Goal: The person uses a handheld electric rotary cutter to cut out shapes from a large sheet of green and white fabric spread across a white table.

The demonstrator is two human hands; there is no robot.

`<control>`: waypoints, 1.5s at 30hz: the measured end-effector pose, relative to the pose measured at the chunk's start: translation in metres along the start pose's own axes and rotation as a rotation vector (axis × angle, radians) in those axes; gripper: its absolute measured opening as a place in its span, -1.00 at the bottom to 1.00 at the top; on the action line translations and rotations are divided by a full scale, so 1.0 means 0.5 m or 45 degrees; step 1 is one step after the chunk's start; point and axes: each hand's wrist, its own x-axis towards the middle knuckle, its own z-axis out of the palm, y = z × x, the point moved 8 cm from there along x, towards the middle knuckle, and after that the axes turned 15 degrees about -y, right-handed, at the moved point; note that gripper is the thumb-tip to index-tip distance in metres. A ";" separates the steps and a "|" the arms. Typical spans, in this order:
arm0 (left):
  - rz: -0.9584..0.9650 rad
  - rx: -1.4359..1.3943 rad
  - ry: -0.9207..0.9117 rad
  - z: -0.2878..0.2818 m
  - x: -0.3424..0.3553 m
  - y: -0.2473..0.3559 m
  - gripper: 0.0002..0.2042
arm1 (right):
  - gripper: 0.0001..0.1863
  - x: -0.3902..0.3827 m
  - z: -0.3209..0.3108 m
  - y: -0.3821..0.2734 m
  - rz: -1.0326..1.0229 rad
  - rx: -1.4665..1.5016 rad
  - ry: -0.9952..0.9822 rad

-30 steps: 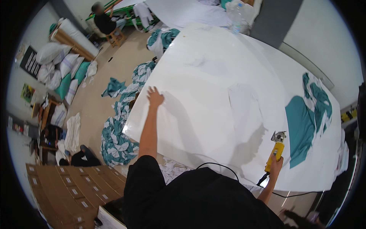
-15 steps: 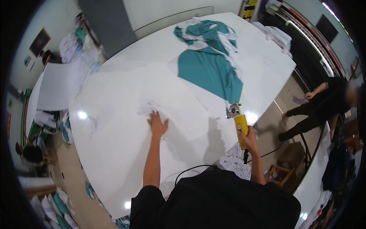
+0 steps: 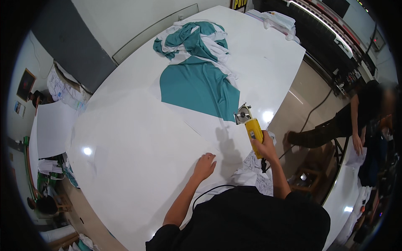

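My right hand (image 3: pixel 264 146) is wrapped around the yellow body of an electric round-blade fabric cutter (image 3: pixel 253 129). The cutter's metal head and round blade are beside the lower right corner of a teal fabric piece (image 3: pixel 194 87); whether they touch I cannot tell. White sheet material (image 3: pixel 194 119) extends from under the teal piece's near edge. Low over the white table (image 3: pixel 138 138), my left hand (image 3: pixel 204 167) has its fingers slightly bent and its thumb apart, with nothing visible in it. A crumpled teal and white fabric pile (image 3: pixel 194 39) lies beyond the teal piece.
Crumpled patterned white fabric (image 3: pixel 255 173) hangs by the table's near right edge. A black cable (image 3: pixel 213 187) runs beside my body. Folded white material (image 3: pixel 278 23) lies at the far right corner. Another person (image 3: pixel 360 111) stands at right near a wooden stool (image 3: pixel 307 178).
My left hand has drawn back to the right, away from where it was spread over small white scraps. The view has shifted, while the cutter stays in my right hand near the teal corner.
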 end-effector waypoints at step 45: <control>-1.500 -0.036 0.345 -0.295 -0.442 -0.333 0.24 | -0.52 0.484 -0.065 0.117 0.219 0.665 0.075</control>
